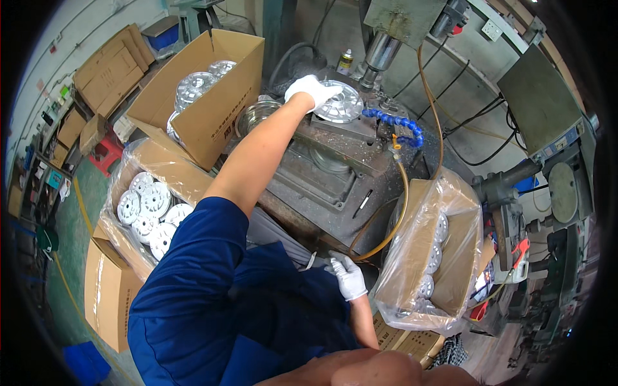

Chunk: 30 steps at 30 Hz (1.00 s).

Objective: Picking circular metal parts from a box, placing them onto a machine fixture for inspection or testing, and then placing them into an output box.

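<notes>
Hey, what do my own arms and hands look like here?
Your left hand and right hand wear white gloves ending at the wrists; the right one's fingers look greyish. Both forearms are bare. The left sleeve is short and dark blue; the right sleeve isn't visible.

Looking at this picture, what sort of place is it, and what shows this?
Most likely a metalworking workshop or factory: a heavy machine with a spindle, a blue jointed hose beside the round metal part at the left hand, and cardboard boxes holding similar parts.
</notes>
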### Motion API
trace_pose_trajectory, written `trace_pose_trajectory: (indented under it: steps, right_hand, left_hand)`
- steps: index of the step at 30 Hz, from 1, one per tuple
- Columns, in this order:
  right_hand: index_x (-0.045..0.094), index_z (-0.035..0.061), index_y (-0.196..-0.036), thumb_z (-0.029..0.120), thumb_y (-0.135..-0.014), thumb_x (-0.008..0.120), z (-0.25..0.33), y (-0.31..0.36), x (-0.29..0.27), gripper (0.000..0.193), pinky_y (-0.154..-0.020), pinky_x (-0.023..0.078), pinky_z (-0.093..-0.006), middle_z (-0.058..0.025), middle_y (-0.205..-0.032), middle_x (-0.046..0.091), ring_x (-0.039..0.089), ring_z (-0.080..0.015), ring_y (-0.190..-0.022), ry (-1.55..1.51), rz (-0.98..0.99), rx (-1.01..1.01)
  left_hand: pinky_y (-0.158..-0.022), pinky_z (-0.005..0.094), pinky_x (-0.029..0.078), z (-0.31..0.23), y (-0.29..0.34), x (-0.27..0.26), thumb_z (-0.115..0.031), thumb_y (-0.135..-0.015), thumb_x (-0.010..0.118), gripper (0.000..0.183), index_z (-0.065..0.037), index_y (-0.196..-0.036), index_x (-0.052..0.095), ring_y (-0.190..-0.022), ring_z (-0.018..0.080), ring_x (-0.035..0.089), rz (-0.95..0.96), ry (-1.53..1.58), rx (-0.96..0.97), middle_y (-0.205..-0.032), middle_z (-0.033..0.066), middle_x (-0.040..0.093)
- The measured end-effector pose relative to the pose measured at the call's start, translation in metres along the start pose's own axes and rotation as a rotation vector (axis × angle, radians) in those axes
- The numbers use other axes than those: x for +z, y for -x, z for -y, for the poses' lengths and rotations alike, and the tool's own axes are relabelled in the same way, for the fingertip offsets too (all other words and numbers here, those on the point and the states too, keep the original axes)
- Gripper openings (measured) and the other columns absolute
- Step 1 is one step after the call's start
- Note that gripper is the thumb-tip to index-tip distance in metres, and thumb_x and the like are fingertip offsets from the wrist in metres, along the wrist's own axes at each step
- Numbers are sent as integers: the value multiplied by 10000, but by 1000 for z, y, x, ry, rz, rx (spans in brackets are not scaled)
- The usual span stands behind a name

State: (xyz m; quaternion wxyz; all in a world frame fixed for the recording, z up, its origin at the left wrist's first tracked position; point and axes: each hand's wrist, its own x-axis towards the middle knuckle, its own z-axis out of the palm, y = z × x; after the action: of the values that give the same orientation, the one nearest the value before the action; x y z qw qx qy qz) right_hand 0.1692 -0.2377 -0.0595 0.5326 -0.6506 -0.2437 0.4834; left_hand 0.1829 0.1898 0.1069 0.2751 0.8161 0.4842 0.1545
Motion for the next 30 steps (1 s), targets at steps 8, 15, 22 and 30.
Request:
trace_pose_trajectory:
  steps: [8,15,22,30]
  right_hand:
    - [535,-10,-1245,103,-957,535,11,-14,0,310,-826,472,-245,-85,-1059,644,587,-129,-953,89,44,-82]
    - [542,-15,-1245,101,-944,566,17,-9,0,323,-942,423,-256,-98,-1178,618,566,-147,-1077,140,39,-40]
    - [544,-11,-1244,99,-939,573,10,-1,-2,326,-935,431,-257,-98,-1177,621,567,-148,-1078,125,38,-46]
    - [533,-20,-1250,85,-945,556,22,11,-3,323,-908,440,-249,-95,-1151,619,574,-143,-1038,140,-2,-83]
  left_hand:
    - [-947,356,458,-3,7,-4,-726,-687,591,862,-24,-1187,619,-1143,295,578,33,-15,-51,-1240,166,596]
    - [-945,356,459,-1,2,-2,-724,-691,591,860,-27,-1195,615,-1147,291,576,24,-23,-39,-1246,165,592]
    - [-958,366,444,0,3,0,-674,-707,610,824,-1,-1182,616,-1134,321,577,-11,-7,-8,-1213,209,599]
    - [-952,368,446,1,3,1,-666,-706,611,816,7,-1168,622,-1130,326,579,-13,-3,2,-1207,217,600]
